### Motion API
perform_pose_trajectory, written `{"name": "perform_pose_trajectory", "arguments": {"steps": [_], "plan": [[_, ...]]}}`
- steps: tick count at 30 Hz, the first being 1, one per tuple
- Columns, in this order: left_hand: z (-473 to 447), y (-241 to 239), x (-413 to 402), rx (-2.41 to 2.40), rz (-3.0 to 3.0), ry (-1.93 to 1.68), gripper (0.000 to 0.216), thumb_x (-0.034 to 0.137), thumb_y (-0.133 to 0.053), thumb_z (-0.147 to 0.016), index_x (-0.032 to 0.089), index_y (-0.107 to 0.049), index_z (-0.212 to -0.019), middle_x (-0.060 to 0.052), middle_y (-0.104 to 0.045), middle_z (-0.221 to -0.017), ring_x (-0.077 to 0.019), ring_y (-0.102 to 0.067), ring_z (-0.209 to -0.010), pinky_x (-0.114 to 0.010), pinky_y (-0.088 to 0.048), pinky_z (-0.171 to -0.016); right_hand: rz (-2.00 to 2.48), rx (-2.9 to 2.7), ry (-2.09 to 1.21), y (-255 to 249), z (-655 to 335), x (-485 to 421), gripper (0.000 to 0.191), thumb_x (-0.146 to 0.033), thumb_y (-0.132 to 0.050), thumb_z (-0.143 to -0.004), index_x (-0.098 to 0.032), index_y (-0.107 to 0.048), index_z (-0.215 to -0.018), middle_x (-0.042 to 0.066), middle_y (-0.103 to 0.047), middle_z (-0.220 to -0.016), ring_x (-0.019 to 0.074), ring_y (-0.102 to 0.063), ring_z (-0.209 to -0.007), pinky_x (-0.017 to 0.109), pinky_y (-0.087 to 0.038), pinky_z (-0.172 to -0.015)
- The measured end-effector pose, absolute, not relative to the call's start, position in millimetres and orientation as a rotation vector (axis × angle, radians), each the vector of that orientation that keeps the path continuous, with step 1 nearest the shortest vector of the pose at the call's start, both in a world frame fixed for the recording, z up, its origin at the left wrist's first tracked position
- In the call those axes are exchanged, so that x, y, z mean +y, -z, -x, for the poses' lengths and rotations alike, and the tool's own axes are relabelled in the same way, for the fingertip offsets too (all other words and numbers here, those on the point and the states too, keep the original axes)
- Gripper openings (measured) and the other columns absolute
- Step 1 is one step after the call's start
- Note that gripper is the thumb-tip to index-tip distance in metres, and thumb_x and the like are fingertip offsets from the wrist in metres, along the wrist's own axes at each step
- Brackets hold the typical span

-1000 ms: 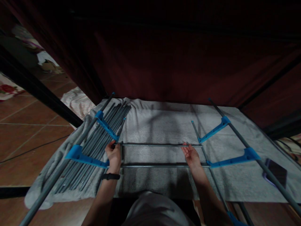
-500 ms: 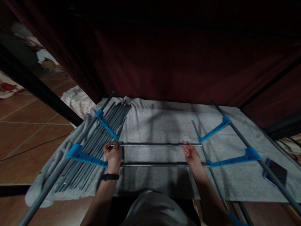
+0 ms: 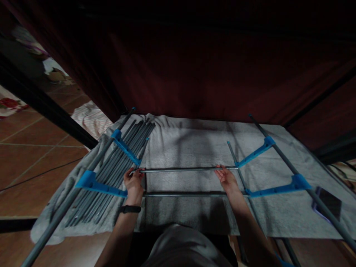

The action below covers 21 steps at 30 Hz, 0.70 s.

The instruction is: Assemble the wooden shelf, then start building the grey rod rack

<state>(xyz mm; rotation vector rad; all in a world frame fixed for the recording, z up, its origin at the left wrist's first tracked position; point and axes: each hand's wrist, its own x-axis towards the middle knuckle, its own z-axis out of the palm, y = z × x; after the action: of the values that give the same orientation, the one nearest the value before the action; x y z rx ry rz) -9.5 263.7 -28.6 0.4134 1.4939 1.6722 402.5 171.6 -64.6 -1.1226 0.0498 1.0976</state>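
Observation:
A grey metal rod [image 3: 183, 169] lies crosswise between two rack side frames. My left hand [image 3: 134, 181] grips its left end, fingers curled round it, next to a blue bracket [image 3: 126, 149]. My right hand [image 3: 226, 178] holds the rod near its right end, fingers under it, close to the right frame's blue bracket [image 3: 254, 152]. A second crosswise rod [image 3: 189, 194] sits just nearer to me, joined to both frames. A black band is on my left wrist.
Everything lies on a grey towel [image 3: 194, 141] over a tiled floor. A bundle of several loose grey rods [image 3: 116, 167] rests under the left frame. A dark phone [image 3: 328, 200] lies at the right. A dark red fabric wall stands behind.
The rod in my hands has lifted slightly and shifted a little away from me; both hands moved with it. The frames and the nearer rod stayed put.

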Motion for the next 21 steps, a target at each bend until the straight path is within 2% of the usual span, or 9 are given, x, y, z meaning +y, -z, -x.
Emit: {"name": "perform_pose_trajectory", "arguments": {"steps": [6,12,21], "plan": [[9.0,30.4,263.0,1.504,-0.47,-1.657,0.026,0.016,-0.066,-0.067,0.02,-0.054,-0.089,0.005,-0.063,-0.067,-0.0113,-0.063,-0.061,-0.023,-0.05,-0.059,1.096,0.016,-1.075,65.8,-403.0,173.4,0.011,-0.018,-0.073,-0.078,-0.021,-0.064,-0.073,0.004,-0.078,-0.082,0.0174,-0.074,-0.082,0.033,-0.061,-0.085],[8.2,35.0,262.2,1.551,-0.507,-1.67,0.025,0.019,-0.068,-0.067,0.02,-0.056,-0.089,0.006,-0.06,-0.066,-0.0086,-0.056,-0.054,-0.023,-0.048,-0.057,1.072,0.026,-1.065,63.0,-404.1,176.8,0.011,-0.017,-0.075,-0.076,-0.021,-0.066,-0.073,0.002,-0.077,-0.078,0.0155,-0.073,-0.078,0.031,-0.062,-0.081],[9.4,37.6,258.5,1.54,-0.6,-1.656,0.026,0.023,-0.065,-0.072,0.022,-0.056,-0.096,0.006,-0.059,-0.071,-0.0103,-0.06,-0.058,-0.024,-0.05,-0.059,1.073,-0.019,-1.086,69.7,-406.7,174.0,0.01,-0.016,-0.075,-0.077,-0.021,-0.066,-0.074,0.002,-0.077,-0.082,0.0164,-0.073,-0.082,0.035,-0.06,-0.088]]}}
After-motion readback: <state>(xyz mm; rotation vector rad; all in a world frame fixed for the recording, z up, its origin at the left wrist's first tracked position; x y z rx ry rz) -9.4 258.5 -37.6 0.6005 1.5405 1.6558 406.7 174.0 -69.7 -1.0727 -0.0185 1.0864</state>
